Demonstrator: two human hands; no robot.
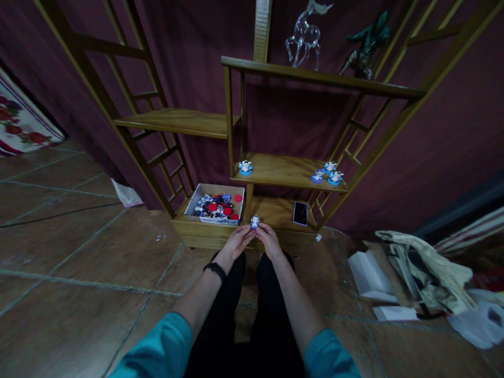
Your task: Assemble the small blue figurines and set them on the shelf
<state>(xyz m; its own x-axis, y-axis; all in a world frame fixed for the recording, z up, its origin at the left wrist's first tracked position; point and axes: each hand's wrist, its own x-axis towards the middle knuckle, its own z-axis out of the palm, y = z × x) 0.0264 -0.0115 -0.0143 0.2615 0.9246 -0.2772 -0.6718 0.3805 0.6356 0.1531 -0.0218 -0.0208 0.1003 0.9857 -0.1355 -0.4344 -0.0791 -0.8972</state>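
Note:
Between the fingertips of my left hand [238, 239] and my right hand [269, 239] is a small purple-and-white figurine [254, 222], upright on its round base. Both hands are closed on it, in front of the lowest shelf. On the shelf above, a blue-based figurine [244, 168] stands at the left end. Grouped at the right end are a purple figurine [317, 176] and two more blue-based ones, the nearer figurine [335, 178] close to the edge. Left of my hands, an open cardboard box [190, 208] holds a jumble of figurines and red discs.
A phone [300, 213] lies on the lowest shelf, right of my hands. Up on the top shelf [275, 70] stand a glass deer [305, 37] and a dark green statue [366, 47]. Bags [429, 273] and white boxes [370, 275] lie on the floor to the right.

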